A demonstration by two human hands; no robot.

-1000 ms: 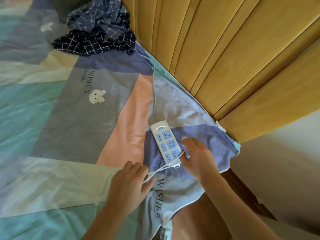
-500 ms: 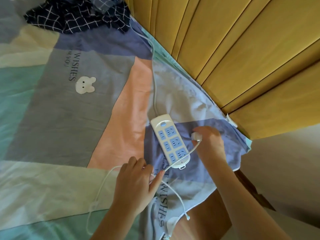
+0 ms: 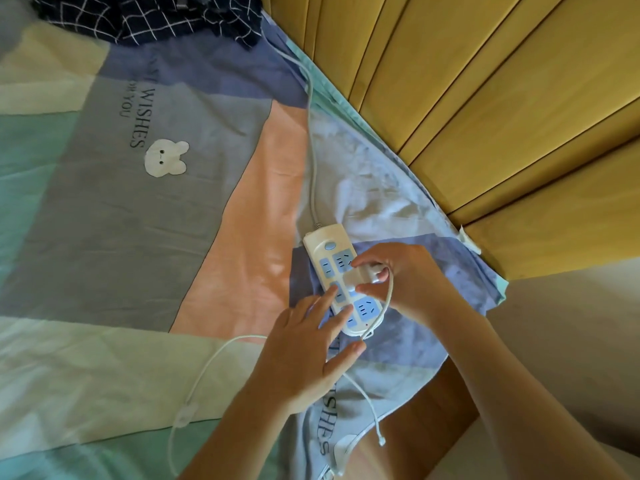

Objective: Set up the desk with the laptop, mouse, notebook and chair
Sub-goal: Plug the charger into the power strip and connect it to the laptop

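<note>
On the bed's patchwork sheet (image 3: 104,209), the left hand (image 3: 301,355) rests straight fingers on the white power strip (image 3: 343,282) while the right hand (image 3: 398,278) pinches a white plug (image 3: 363,273) over its sockets, its thin cable (image 3: 388,303) looping nearer, checked cloth (image 3: 149,15) lying beyond.

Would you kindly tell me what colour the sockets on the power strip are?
Light blue, set in a white power strip body; the head view shows them clearly.

Bed w/ pastel patchwork sheet (image 3: 104,216), yellow wood-panel wall (image 3: 485,81) alongside, checked dark cloth (image 3: 145,19) at top.
</note>
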